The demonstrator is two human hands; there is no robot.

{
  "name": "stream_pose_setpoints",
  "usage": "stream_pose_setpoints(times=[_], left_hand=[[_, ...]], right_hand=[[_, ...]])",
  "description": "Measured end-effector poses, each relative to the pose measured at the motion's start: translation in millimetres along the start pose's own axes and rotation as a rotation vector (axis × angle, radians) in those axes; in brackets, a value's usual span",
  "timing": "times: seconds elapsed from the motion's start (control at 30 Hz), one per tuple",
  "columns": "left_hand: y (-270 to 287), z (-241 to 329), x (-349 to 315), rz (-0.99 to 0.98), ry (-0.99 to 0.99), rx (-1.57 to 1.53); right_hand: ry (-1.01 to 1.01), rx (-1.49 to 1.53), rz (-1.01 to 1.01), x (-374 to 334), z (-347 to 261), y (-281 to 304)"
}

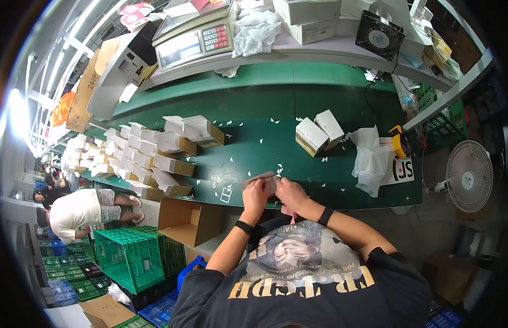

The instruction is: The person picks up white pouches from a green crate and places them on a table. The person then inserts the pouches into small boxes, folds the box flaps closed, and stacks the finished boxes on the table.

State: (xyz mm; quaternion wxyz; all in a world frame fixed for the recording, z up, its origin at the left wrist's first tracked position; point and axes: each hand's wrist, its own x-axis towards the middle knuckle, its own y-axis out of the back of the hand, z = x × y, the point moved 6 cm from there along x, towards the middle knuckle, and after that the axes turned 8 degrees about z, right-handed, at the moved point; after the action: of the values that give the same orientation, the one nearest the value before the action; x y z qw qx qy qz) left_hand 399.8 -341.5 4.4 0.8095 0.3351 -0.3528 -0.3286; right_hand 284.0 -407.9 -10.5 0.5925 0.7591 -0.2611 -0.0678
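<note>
At the near edge of the green work table (248, 147), my left hand (255, 195) and my right hand (291, 193) are close together. Both have their fingers closed on a small, flat, greyish cardboard piece (259, 177); the fingers cover much of it, so its exact kind is hard to tell. Beyond my right hand stand two closed white-and-brown boxes (312, 135), side by side. Off to the left are rows of small cartons (174, 165) with raised white flaps. Tiny white paper scraps (233, 159) are scattered over the table around my hands.
A white plastic bag (369, 161) and a yellow-black tape dispenser (399, 142) lie at the right. A scale (193, 46) stands on the far shelf. Beside the table are a fan (468, 176), an open carton (183, 221) and green crates (131, 259). A person (76, 216) bends at the left.
</note>
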Motion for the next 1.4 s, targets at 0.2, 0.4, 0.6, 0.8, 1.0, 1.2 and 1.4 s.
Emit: stream_pose_setpoints(times=[0.2, 0.4, 0.6, 0.8, 1.0, 1.2, 1.4], left_hand=[[-1, 17, -11, -0.027, -0.237, 0.052], [-8, 49, -9, -0.149, -0.334, 0.239], [10, 34, -23, -0.166, -0.326, 0.236], [29, -6, -41, -0.24, -0.192, 0.481], [18, 11, -44, -0.196, -0.267, 0.529], [28, -4, -59, -0.084, -0.237, 0.464], [31, -8, -55, -0.263, -0.244, 0.455]], right_hand=[[-0.298, 0.585, 0.171, -11, 33, 11], [-0.349, 0.615, 0.211, -13, 24, 30], [0.161, 0.453, 0.348, 4, -25, 54], [0.293, -0.289, -0.011, 22, -70, 20], [0.258, -0.12, -0.105, 3, -45, -1], [0.326, -0.148, -0.064, -1, -50, -14], [0.257, -0.019, -0.232, 3, -42, 3]])
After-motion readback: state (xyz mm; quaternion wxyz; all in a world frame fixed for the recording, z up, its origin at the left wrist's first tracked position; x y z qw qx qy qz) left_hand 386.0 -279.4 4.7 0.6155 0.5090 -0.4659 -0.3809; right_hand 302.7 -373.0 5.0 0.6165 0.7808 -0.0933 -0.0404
